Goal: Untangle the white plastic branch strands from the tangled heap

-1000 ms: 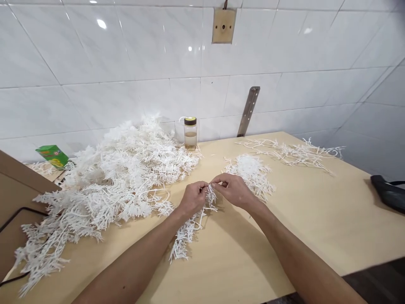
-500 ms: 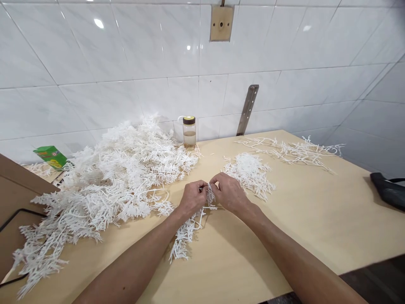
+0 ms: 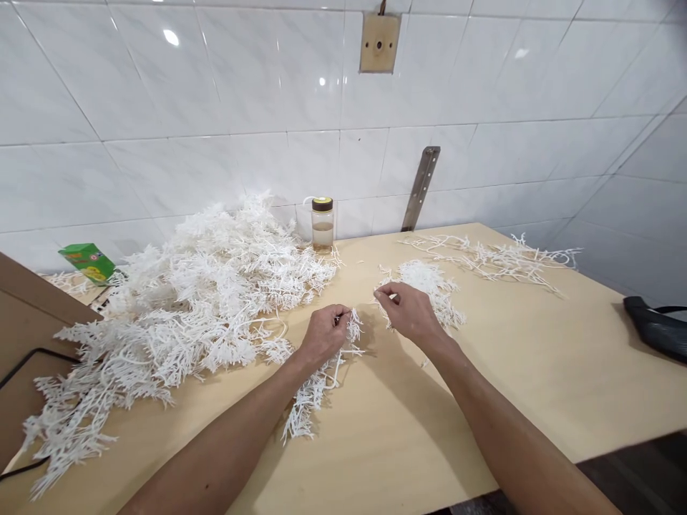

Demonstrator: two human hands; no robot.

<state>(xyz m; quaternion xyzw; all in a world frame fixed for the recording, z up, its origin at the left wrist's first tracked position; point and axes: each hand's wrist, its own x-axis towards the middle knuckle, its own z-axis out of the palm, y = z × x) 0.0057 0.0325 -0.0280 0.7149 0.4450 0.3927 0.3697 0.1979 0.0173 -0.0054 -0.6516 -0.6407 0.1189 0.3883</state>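
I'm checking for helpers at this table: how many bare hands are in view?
2. The left hand pinches a white, branching sprig; the right hand is apart from it, in front of a small heap of white, twig-like pieces. No others show.

1. Bright overall; small glare spots shine on the glossy tiled wall [image 3: 225, 86].
2. Soft shadows fall on the tabletop [image 3: 542, 350] near the hands [image 3: 411, 312].
3. White pile [image 3: 230, 261] looks pale, fine detail washed out on top.
4. Edges stretch, wide-angle; lower right corner dark.

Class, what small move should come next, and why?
Probably the right hand should loosen over the small white heap: it looks pinched shut beside it, though any piece it holds is too small to tell. The left hand pinches a white sprig.
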